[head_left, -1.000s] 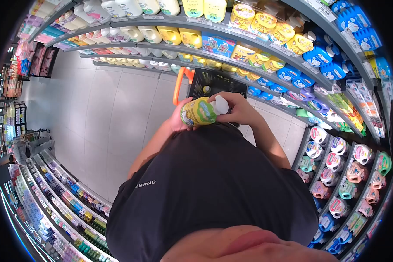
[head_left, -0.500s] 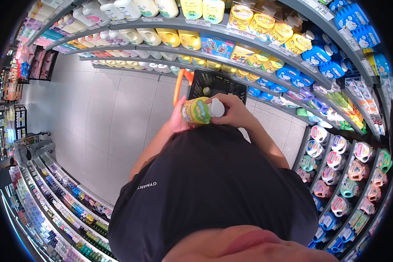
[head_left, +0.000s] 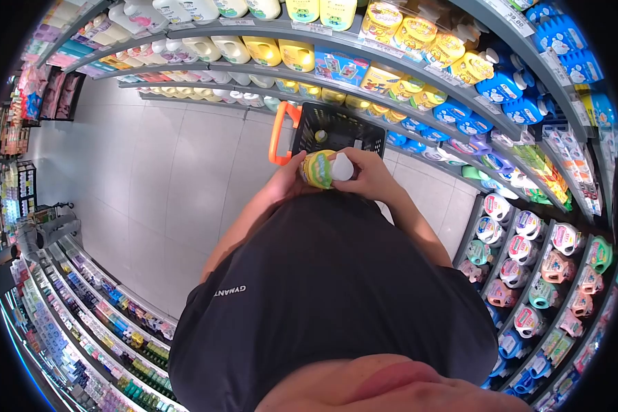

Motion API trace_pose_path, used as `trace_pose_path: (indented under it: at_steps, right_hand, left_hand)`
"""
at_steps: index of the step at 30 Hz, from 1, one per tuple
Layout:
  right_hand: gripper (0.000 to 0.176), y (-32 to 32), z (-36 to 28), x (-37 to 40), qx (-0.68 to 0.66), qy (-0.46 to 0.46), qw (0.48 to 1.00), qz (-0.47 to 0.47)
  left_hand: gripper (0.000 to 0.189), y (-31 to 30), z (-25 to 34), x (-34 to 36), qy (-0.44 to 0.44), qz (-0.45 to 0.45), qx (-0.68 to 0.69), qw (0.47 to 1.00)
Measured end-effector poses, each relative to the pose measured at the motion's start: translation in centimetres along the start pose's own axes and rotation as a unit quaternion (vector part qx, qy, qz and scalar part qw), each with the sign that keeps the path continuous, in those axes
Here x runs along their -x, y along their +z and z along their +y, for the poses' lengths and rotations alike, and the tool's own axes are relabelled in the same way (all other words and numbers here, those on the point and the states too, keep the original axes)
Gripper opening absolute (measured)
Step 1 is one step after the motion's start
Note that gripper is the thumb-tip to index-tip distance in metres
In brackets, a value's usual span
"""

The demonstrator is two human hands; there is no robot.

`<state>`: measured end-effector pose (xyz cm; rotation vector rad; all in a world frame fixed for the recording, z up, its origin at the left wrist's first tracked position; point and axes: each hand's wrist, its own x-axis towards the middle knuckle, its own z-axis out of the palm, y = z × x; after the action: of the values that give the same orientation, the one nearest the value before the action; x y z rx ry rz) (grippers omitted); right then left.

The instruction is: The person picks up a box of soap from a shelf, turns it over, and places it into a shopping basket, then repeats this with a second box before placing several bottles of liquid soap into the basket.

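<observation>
A yellow and green labelled bottle (head_left: 317, 170) with a white cap (head_left: 342, 167) is held in front of my chest, tilted so that the cap points right. My left hand (head_left: 288, 180) wraps the left, lower end of the bottle. At the cap end, my right hand (head_left: 369, 173) has its fingers closed around the white cap and the upper bottle. Just beyond both hands is a black shopping basket (head_left: 374, 136) with an orange handle (head_left: 276, 141). Inside it lies a small item (head_left: 321, 136), too small to name.
Curved-looking shelves (head_left: 254, 69) of white, yellow and blue bottles run across the front. More shelves with detergent bottles (head_left: 527, 321) stand at my right. To the left is a grey tiled floor (head_left: 151, 178), with another person (head_left: 38, 237) beside a cart at the far left.
The bottle has turned and shifted slightly right, and its label shows at a different angle. My left hand has moved right along with it. Both hands keep their hold.
</observation>
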<state>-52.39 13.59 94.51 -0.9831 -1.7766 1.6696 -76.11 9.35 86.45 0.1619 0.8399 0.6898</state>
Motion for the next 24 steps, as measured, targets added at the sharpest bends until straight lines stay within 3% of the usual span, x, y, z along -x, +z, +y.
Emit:
trace_pose_path:
  at_steps: [7, 13, 19, 24]
  right_hand:
    - [0.039, -0.6, -0.3, -0.1, 0.051, -0.015, 0.997, 0.053]
    - [0.038, -0.5, -0.6, -0.8, 0.044, -0.027, 0.998, 0.048]
    - [0.044, -0.7, -1.2, -0.9, 0.076, 0.020, 0.997, 0.026]
    - [0.044, -0.8, -1.5, -0.8, 0.076, 0.006, 0.996, 0.038]
  left_hand:
    - [0.059, -0.9, 2.1, 1.4, 0.006, 0.009, -0.053, 0.999]
    - [0.056, -1.6, 1.9, 0.8, 0.004, -0.023, -0.059, 0.998]
    - [0.053, -1.6, 2.2, 1.2, 0.000, 0.002, -0.078, 0.997]
    - [0.053, -2.2, 2.6, 1.8, 0.021, 0.006, -0.084, 0.996]
